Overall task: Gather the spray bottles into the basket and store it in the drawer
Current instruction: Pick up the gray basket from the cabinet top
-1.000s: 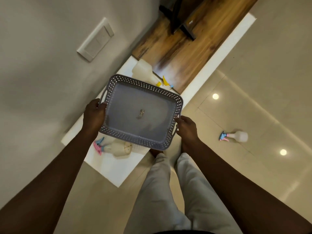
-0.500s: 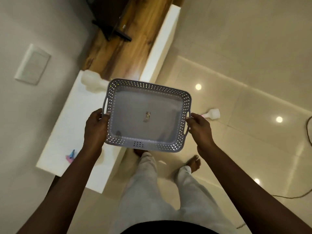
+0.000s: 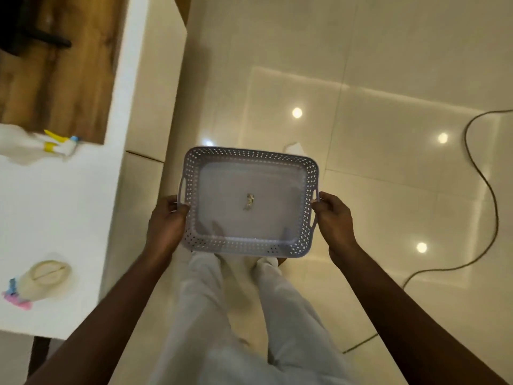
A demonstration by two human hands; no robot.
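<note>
Fingers (image 3: 177,209) of both hands clamp the rectangular, perforated grey plastic basket (image 3: 249,157).

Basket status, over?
Both hands, left and right, grip the basket handles. No bottles in it. Two spray bottles on the white counter; cable on the floor right.

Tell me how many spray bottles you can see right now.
3. One with a yellow trigger lies on the white counter by the wood panel, one with a pink trigger nearer, and one shows partly on the floor beyond the basket.
</note>
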